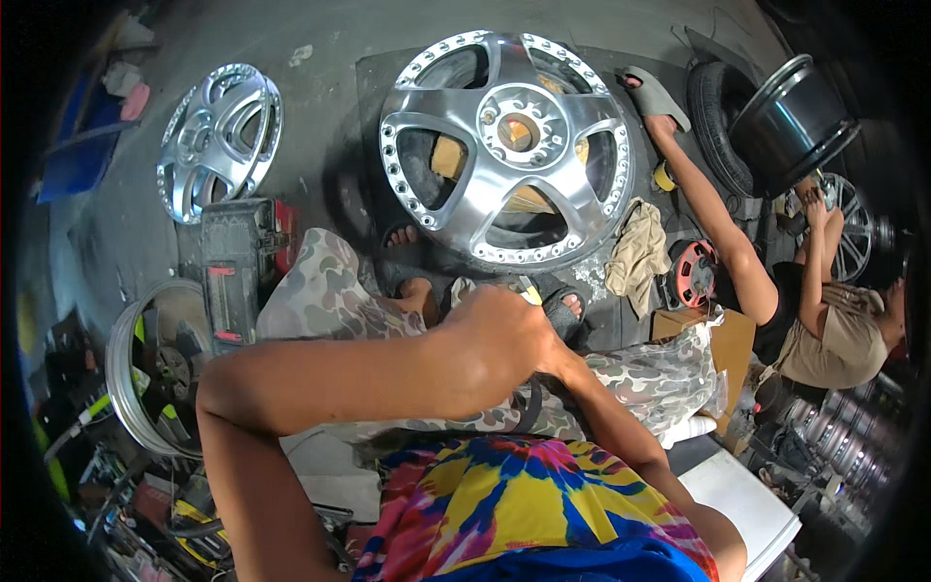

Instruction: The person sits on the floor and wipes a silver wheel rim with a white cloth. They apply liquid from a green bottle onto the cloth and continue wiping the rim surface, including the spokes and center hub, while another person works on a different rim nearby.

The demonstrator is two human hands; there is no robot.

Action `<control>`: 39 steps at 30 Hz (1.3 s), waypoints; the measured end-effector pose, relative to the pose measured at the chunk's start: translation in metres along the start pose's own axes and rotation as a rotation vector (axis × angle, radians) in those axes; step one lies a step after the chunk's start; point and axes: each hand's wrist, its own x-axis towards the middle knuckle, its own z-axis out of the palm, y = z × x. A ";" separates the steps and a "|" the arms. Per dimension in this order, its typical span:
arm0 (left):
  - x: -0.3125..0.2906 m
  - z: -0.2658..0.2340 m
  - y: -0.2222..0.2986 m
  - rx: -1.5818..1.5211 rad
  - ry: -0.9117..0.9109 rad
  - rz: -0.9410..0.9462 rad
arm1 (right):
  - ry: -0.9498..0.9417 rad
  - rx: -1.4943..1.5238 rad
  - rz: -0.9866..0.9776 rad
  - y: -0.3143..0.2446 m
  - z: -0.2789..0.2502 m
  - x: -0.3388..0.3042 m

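Observation:
My left hand (499, 335) is closed, its back toward me, above my camouflage-trousered lap. My right hand (555, 355) meets it from the right; its fingers are hidden behind the left hand. A small yellow-and-white thing (530, 290) shows just past the knuckles; its kind and which hand holds it, if either, cannot be made out. Beyond my hands lies a large polished five-spoke wheel face (475, 199) with a ring of holes round its rim, raised on something wooden visible through its openings. Neither hand touches it.
At the left are another silver wheel face (215, 145), a dark toolbox (233, 272) and a bare rim ring (121, 359). A beige cloth (638, 257) and red-black reel (694, 274) lie right of the wheel. A co-worker (824, 330) sits at the far right near a dark wheel barrel (795, 126).

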 end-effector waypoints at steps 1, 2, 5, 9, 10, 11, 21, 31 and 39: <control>-0.003 -0.001 -0.001 -0.006 0.035 0.029 | -0.044 0.029 0.011 -0.002 0.000 0.003; -0.006 -0.002 -0.002 -0.007 0.063 0.074 | -0.077 0.058 0.030 -0.006 -0.001 0.004; -0.011 0.001 -0.008 -0.071 0.074 0.059 | -0.059 0.001 -0.147 -0.011 0.005 0.009; -0.016 0.017 -0.006 0.062 0.034 -0.087 | -0.298 0.691 0.363 0.006 -0.001 0.020; -0.015 0.017 -0.001 0.195 0.018 -0.098 | -0.234 0.676 0.410 0.057 0.019 0.018; -0.023 0.023 0.012 0.167 -0.008 -0.094 | -0.200 0.561 0.569 0.055 0.015 0.028; -0.015 0.038 0.045 0.266 -0.002 -0.008 | 0.257 -0.658 0.618 0.223 0.041 0.044; -0.016 0.040 0.049 0.305 0.012 0.002 | 0.403 -0.709 0.559 0.279 0.074 0.036; -0.014 0.040 0.047 0.233 0.054 -0.013 | -0.013 -0.492 0.350 0.141 0.014 0.017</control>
